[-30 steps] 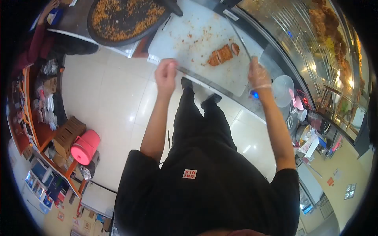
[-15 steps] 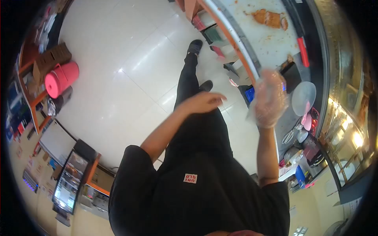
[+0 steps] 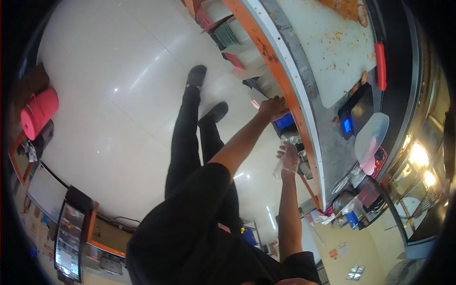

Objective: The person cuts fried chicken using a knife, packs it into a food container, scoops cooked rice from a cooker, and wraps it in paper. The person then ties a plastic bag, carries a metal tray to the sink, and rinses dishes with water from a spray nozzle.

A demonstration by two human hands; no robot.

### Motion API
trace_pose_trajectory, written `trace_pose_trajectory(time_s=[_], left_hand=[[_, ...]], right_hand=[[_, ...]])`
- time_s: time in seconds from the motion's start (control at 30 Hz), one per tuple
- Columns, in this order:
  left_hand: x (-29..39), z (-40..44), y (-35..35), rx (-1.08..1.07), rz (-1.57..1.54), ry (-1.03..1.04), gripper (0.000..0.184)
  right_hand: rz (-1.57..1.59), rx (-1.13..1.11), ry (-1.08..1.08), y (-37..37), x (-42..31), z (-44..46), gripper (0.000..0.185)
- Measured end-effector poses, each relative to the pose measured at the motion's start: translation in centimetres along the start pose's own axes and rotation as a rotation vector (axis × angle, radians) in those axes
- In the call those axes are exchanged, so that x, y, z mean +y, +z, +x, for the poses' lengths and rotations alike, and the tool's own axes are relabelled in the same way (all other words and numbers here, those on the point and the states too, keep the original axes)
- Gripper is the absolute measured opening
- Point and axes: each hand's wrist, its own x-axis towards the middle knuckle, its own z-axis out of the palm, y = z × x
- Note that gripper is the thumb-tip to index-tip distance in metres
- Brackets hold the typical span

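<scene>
My left hand (image 3: pixel 272 108), bare, reaches in under the orange counter edge (image 3: pixel 273 57). Its fingertips are hidden there, close to a blue item (image 3: pixel 285 121) on the shelf below. My right hand (image 3: pixel 288 159) wears a clear plastic glove, loose around the wrist. It hangs beside the shelf under the counter with its fingers apart and nothing in them. Up on the counter lies a white cutting board (image 3: pixel 327 61), spotted with orange crumbs. Pieces of browned food (image 3: pixel 349 8) sit at its far end.
A red-handled knife (image 3: pixel 381 66) lies along the board. Nearby are a black scale with a blue display (image 3: pixel 347 125), a translucent paddle with a pink handle (image 3: pixel 372 137) and scissors (image 3: pixel 344 180). A pink jug (image 3: pixel 39 113) stands at the far left. A lit glass case (image 3: pixel 418 156) borders the counter.
My left hand has moved from in front of my body to under the counter edge. My gloved right hand has dropped from above the counter to beside the shelf. The view has shifted.
</scene>
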Motion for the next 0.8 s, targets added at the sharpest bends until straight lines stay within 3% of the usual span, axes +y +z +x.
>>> trace_pose_trajectory(time_s=[0.07,0.1,0.17,0.2,0.27,0.33,0.37,0.4,0.5,0.63,0.73,0.8], left_hand=[[-0.7,-0.3,0.3,0.055,-0.077,0.067,0.041],[-1.0,-0.9,-0.4,0.197,-0.098,0.081,0.032],[-3.5,-0.2,-0.5,0.224,-0.024,0.053,0.033],[-4.5,0.2,-0.8,0.235,0.012,0.046,0.034],[-3.2,-0.2,-5.3,-0.100,0.239,0.162,0.036],[-3.9,0.1,-4.3,0.063,0.019,0.416,0.033],[-4.3,0.8,-3.1,0.229,-0.041,0.521,0.029],[-3.4,0.5,-3.5,0.220,-0.117,0.519,0.027],[-0.9,-0.8,-5.2,0.220,-0.240,0.542,0.024],[0.9,-4.8,-7.4,0.102,-0.240,0.556,0.025],[3.4,-9.3,-10.7,0.121,-0.331,0.461,0.022],[5.1,-14.0,-13.1,0.249,-0.306,0.399,0.025]], right_hand=[[-0.017,-0.031,0.015,0.3,-0.1,3.1,0.040],[-0.051,-0.043,0.003,1.3,-0.5,4.9,0.042],[-0.137,-0.068,-0.050,3.5,-1.2,8.8,0.046],[-0.227,-0.079,-0.145,4.9,-0.6,11.5,0.047],[-0.578,-0.005,-0.478,7.2,1.3,17.5,0.050],[-1.040,0.191,-0.771,8.1,4.1,23.0,0.055],[-1.192,0.260,-0.826,8.3,5.3,24.8,0.057],[-1.303,0.321,-0.874,8.4,6.2,26.3,0.060],[-1.372,0.273,-0.806,8.7,4.0,22.1,0.053],[-0.588,0.111,-0.945,9.0,4.9,20.8,0.056],[-1.255,0.372,-1.050,8.0,4.9,15.5,0.045],[-1.303,0.302,-0.760,7.6,4.7,10.9,0.025]])
